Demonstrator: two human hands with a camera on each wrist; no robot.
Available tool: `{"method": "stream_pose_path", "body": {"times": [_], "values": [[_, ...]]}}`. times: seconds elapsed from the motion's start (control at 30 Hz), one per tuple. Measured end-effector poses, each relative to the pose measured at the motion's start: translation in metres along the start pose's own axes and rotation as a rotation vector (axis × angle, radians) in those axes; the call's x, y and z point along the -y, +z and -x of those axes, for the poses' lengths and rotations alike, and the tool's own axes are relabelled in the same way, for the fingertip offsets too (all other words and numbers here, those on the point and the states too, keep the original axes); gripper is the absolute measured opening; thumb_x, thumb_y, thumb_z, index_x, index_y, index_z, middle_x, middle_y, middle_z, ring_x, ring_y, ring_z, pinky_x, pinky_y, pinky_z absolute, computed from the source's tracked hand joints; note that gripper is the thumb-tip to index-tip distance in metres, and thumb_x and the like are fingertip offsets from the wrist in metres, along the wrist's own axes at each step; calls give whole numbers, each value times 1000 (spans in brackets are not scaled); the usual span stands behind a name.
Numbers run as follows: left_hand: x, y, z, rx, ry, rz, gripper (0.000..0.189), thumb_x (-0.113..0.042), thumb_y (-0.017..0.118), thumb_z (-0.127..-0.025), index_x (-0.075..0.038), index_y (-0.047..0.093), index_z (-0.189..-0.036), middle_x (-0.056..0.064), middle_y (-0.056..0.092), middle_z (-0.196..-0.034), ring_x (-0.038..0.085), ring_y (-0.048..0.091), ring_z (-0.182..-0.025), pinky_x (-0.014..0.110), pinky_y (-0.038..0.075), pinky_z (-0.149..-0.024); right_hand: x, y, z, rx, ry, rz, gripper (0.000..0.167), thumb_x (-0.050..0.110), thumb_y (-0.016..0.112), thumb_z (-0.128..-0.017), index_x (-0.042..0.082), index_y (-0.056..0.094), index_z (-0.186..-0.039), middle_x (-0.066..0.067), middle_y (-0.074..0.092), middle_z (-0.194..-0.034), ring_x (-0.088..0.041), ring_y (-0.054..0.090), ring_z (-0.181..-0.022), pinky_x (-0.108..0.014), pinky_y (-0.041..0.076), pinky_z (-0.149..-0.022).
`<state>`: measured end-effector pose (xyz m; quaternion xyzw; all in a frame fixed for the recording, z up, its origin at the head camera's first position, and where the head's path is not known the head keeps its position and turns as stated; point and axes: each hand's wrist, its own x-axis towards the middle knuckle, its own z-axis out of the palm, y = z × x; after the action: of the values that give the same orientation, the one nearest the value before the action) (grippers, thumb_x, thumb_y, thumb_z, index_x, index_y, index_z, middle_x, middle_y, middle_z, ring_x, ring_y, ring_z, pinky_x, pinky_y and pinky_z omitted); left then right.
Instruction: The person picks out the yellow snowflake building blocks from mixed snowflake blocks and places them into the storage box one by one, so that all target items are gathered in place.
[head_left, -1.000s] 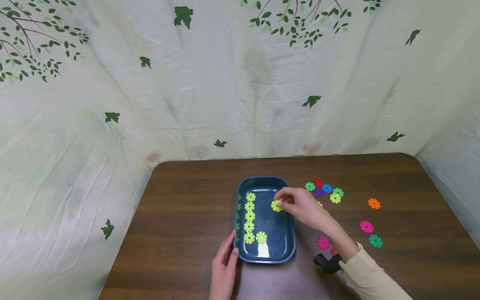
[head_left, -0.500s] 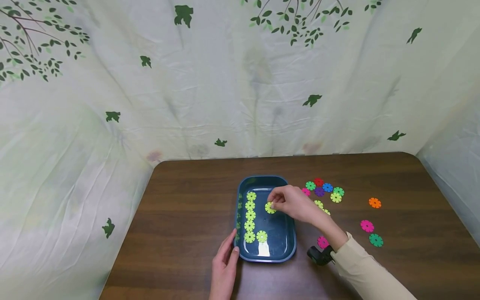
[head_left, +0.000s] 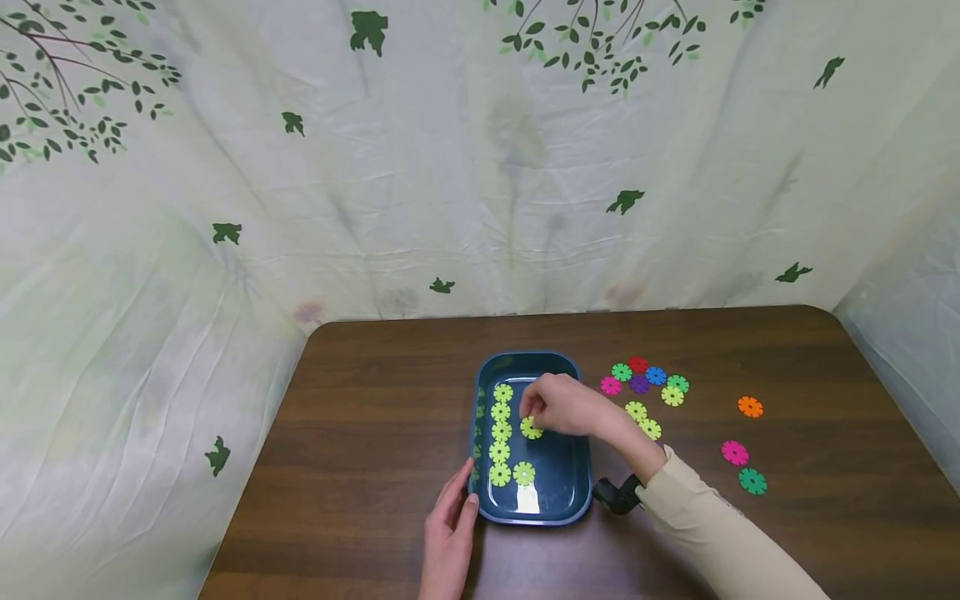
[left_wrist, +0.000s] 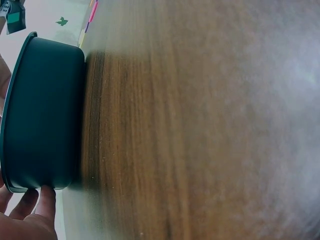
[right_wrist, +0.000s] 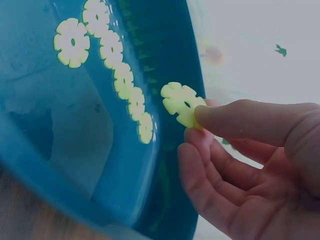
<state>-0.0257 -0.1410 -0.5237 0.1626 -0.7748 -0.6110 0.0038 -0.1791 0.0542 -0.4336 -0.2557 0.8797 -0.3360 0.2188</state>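
Observation:
My right hand (head_left: 566,406) pinches a yellow flower-shaped plastic disc (right_wrist: 181,104) between thumb and fingertips, over the inside of a blue tray (head_left: 555,496). Several matching yellow discs (head_left: 500,431) lie in the tray in a column along its left side. One more yellow disc (head_left: 523,473) lies right of the column's near end. At the tray's near left corner, my left hand (head_left: 447,533) rests with fingers extended; in the left wrist view its fingertips (left_wrist: 46,195) touch the tray's outer wall.
Right of the tray, loose discs in several colours lie on the wooden table (head_left: 360,467), among them a blue disc (head_left: 655,376), an orange disc (head_left: 750,407) and two yellow discs (head_left: 649,429). A black wrist camera (head_left: 617,496) hangs by the right sleeve. A leaf-patterned curtain (head_left: 480,167) stands behind.
My right hand has moved left across the tray with the yellow disc, toward the column, then slightly nearer. My left hand has stayed at the tray's corner.

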Motion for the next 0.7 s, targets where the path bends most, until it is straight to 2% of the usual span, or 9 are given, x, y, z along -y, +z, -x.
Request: {"method": "stream_pose_path", "body": {"times": [0.33,0.7], "values": [[1,0,0,4,4,6,44,-7,55,-99,-24,57,-139,1,51,-144,26,41,-137,48,31,-113,3,7,-12,58,-54,1,11,0,69,-87,9,72,-93,4,61,-76,-16,56,-70,-29,52,-65],[1,0,1,13,9,14,43,-8,54,-99,-22,56,-140,1,50,-145,25,39,-138,48,30,-113,-6,20,-25,143,-32,-18,11,0,69,-88,9,72,-91,3,62,-77,-16,56,-71,-28,51,-65]]}}
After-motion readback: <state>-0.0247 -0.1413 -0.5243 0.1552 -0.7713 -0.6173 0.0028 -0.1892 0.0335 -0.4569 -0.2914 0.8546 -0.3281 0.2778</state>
